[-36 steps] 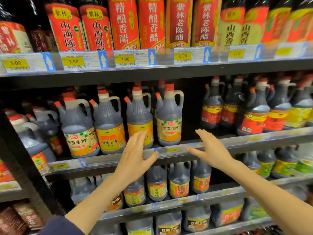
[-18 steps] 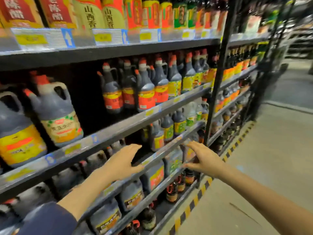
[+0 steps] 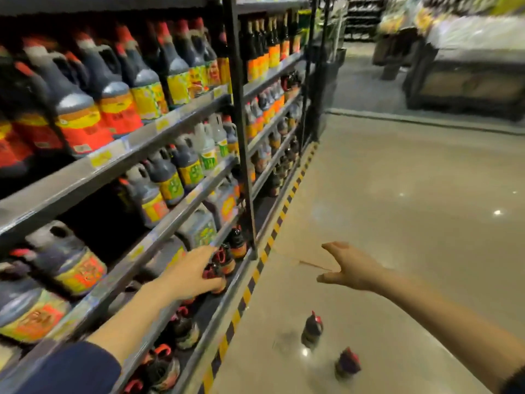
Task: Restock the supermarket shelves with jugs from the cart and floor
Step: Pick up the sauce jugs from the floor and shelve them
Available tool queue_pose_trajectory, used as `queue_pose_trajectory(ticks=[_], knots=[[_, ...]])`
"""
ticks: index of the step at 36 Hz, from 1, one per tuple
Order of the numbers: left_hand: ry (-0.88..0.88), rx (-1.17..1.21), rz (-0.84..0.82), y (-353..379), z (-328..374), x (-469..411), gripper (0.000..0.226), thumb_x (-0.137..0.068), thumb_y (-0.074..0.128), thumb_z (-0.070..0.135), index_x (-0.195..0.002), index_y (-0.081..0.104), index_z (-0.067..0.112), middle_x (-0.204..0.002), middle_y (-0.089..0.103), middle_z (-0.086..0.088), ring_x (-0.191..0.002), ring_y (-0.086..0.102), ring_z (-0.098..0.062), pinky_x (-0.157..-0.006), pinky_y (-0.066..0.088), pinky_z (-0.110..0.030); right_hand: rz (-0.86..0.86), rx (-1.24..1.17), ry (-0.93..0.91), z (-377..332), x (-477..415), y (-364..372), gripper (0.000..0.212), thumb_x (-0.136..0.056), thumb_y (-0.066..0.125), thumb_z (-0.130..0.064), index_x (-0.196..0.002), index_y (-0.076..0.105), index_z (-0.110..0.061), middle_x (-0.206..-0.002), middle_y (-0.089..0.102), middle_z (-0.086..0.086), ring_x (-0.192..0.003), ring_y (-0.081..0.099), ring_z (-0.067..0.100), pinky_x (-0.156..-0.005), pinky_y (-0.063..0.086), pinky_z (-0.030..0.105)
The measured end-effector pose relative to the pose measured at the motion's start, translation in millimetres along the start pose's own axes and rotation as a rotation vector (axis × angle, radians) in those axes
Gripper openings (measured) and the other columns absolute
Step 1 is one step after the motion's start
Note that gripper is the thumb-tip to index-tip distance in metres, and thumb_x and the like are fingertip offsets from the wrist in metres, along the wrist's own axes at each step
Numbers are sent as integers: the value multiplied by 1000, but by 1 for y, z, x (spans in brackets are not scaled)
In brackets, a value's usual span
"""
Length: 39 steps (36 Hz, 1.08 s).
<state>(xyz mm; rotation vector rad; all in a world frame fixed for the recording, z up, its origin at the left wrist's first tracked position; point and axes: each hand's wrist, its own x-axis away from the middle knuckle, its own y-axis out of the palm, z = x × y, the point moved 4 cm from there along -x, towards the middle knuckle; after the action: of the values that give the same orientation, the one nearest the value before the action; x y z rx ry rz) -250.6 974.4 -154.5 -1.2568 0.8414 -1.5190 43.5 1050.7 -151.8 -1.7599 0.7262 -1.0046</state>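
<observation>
Two jugs (image 3: 312, 331) are standing on the floor (image 3: 397, 209), lower centre of frame. Left hand (image 3: 190, 277) and right hand (image 3: 350, 268) are hanging spread and empty, well apart. Risk: a hurried step is likely tipping the blurred jugs underfoot.

Striped floor tape (image 3: 257, 273) — blurred display bins (image 3: 466, 81) beyond

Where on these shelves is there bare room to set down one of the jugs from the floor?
One dark gap shows on the second shelf, between the orange-labelled jug and the handled jug nearer you. The upper shelf is packed jug to jug. The bottom shelf by the left hand is crowded with small bottles. The right hand is empty over open floor, where two bottles stand.
</observation>
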Motion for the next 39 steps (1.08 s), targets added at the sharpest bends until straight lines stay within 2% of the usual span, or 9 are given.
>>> queue_pose_trajectory(ticks=[2, 4, 8, 16, 24, 28, 33, 39], knots=[[51, -5, -28, 10, 12, -13, 82, -84, 57, 59, -148, 26, 17, -152, 31, -1, -136, 34, -17, -109, 32, -30, -25, -4, 52, 15, 11, 8, 80, -88, 57, -49, -147, 25, -6, -151, 34, 11, -138, 32, 24, -110, 25, 28], [100, -26, -67, 18, 24, -25, 75, -85, 58, 56, -143, 33, 16, -147, 38, -3, -130, 41, -19, -103, 36, -31, -43, -12, 104, 30, 20, 18, 80, -88, 58, -49, -147, 26, -7, -151, 35, 9, -138, 33, 23, -111, 27, 28], [190, -71, -156, 31, 44, -53, 83, -85, 58, 55, -150, 22, 17, -153, 29, 0, -137, 34, -16, -111, 31, -28, -68, -50, 224, 53, 28, 37, 78, -86, 60, -48, -146, 29, -9, -147, 39, 9, -133, 38, 23, -109, 33, 30], [386, -232, -288, 48, 63, -111, 82, -86, 58, 52, -150, 21, 15, -153, 30, -2, -138, 31, -16, -111, 31, -28, -115, -140, 458, 78, 32, 72, 76, -87, 61, -45, -145, 29, -7, -146, 41, 11, -133, 39, 25, -109, 34, 32], [558, -353, -377, 59, 70, -158, 83, -86, 58, 52, -151, 18, 18, -155, 28, -2, -140, 30, -17, -113, 30, -31, -95, -228, 616, 81, 32, 103, 75, -85, 62, -48, -141, 35, -5, -136, 49, 12, -124, 47, 27, -102, 40, 33], [621, -391, -394, 64, 78, -172, 81, -88, 57, 50, -151, 19, 16, -156, 26, -2, -142, 27, -16, -113, 23, -26, -83, -275, 681, 78, 35, 118, 73, -85, 61, -47, -139, 37, -5, -135, 50, 12, -123, 48, 27, -101, 40, 34], [666, -434, -449, 79, 85, -190, 82, -86, 57, 54, -150, 20, 19, -154, 28, -1, -136, 35, -17, -109, 34, -31, -78, -324, 765, 78, 44, 139, 70, -86, 60, -48, -137, 39, -6, -136, 49, 12, -124, 47, 28, -102, 40, 37], [704, -492, -495, 105, 102, -212, 82, -86, 56, 54, -150, 19, 19, -154, 28, -2, -139, 31, -19, -109, 34, -34, -69, -415, 859, 87, 53, 170, 71, -83, 62, -51, -133, 43, -5, -134, 51, 13, -122, 48, 29, -101, 41, 38]])
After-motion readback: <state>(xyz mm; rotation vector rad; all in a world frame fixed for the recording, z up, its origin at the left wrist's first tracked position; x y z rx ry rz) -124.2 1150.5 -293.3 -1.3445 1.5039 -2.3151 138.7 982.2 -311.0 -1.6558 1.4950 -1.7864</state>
